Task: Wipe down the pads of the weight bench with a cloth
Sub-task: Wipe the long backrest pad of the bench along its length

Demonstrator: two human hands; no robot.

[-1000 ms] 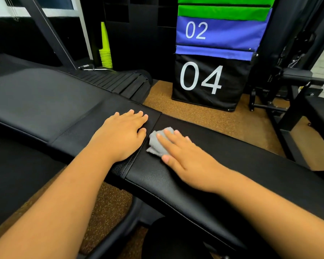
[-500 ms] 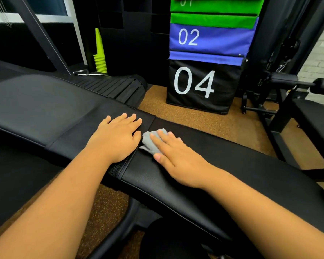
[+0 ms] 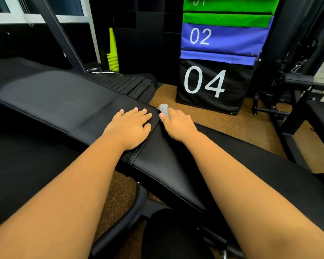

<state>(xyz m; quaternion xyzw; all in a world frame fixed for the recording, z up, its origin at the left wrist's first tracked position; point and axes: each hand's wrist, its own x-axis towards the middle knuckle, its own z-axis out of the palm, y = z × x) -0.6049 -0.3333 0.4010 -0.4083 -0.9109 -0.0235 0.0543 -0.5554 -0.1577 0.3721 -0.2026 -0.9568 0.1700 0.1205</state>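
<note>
1. The right hand (image 3: 177, 126) grips a small grey cloth (image 3: 164, 109), bunched between thumb and curled fingers, at the far edge of the near pad (image 3: 163, 165), right at the seam where it meets the other pad (image 3: 54, 98).
2. The left hand (image 3: 131, 126) lies flat and relaxed on that other pad, at about 9 o'clock from the cloth, holding nothing and steadying the bench.
3. I judge the step in hand to be the seam and far edge. To do it well, the cloth should be opened out flatter, since a bunched wad touches little of the vinyl.
4. Draw it along the gap toward 6 o'clock in one steady pass, pressing into the crease.
5. The numbered box (image 3: 213, 85) stands on the floor at 1 o'clock, clear of the stroke.
6. Most of both pads looks yet to be covered.
</note>
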